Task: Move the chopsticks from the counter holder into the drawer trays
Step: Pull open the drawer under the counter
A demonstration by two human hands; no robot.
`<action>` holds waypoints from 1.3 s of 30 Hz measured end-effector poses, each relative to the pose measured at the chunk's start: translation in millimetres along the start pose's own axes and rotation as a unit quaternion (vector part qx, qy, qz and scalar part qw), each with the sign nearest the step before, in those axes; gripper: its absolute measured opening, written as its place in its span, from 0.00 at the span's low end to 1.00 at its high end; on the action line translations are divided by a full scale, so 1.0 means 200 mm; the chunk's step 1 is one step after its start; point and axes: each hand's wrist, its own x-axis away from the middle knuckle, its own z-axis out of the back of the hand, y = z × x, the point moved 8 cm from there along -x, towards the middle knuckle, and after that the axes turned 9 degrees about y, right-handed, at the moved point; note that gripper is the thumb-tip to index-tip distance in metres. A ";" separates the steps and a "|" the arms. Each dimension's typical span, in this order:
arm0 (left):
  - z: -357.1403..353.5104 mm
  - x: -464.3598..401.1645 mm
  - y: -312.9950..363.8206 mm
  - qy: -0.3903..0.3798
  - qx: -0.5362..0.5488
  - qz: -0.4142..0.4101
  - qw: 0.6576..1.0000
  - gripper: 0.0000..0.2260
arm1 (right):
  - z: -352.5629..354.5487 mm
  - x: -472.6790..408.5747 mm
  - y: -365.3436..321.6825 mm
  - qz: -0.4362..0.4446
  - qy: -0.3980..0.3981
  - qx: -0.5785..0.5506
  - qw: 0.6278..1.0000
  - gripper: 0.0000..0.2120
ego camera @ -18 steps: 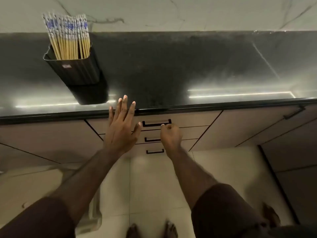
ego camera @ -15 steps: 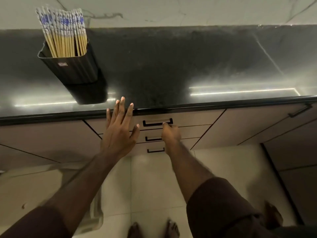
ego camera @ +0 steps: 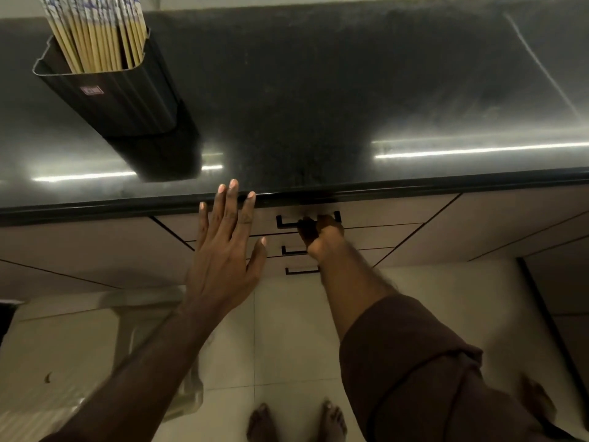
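From the head view, I see my right hand (ego camera: 320, 232) with fingers curled round the handle (ego camera: 288, 222) of the top drawer (ego camera: 376, 216), just under the counter's (ego camera: 318, 90) front edge. My left hand (ego camera: 224, 250) is flat, fingers straight and spread, its tips over that same front edge and holding nothing. The chopsticks (ego camera: 98, 33) stand bunched in the dark holder (ego camera: 118, 97) at the counter's far left. Two more drawer handles sit below.

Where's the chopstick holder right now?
In the head view, the black holder stands on the dark counter at upper left, beyond the left hand.
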 end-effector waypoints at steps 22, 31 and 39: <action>0.00 0.15 0.05 0.000 0.006 0.003 1.000 0.32 | 0.15 -0.01 0.13 0.009 -0.026 -0.043 0.999 0.03; 0.09 0.20 0.09 -0.007 0.060 -0.017 0.998 0.33 | 0.46 0.13 0.29 0.025 0.000 -0.034 0.999 0.04; 0.22 0.32 0.27 0.001 0.111 -0.067 0.992 0.32 | 0.81 0.30 0.46 0.033 0.005 -0.024 0.999 0.06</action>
